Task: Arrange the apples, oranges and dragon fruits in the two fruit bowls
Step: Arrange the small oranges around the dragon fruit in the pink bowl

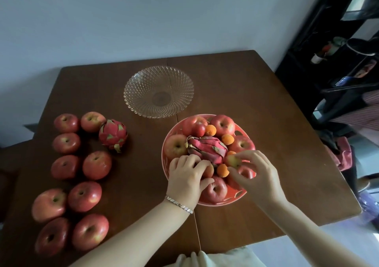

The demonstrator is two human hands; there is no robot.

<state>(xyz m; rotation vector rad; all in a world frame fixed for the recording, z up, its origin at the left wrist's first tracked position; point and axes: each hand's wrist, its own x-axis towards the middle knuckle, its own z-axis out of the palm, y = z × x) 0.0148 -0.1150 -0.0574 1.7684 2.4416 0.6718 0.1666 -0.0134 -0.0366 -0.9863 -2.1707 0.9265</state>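
Both hands work in the red bowl point(229, 200) on the desk point(266, 102).
The right hand point(256, 174) pinches a small reddish fruit point(233, 161) beside the dragon fruit point(207, 149). The left hand point(185, 176) curls over what seems a pale apple point(208, 171). Loose apples point(96, 165) lie well to the left.

I'm at a brown wooden table point(256, 102) with a seam running toward twelve o'clock. A pale wall point(123, 16) rises behind it. At two o'clock stands a black shelf unit point(328, 47) with clutter I can't make out; at three o'clock lies a red cloth point(345, 155).
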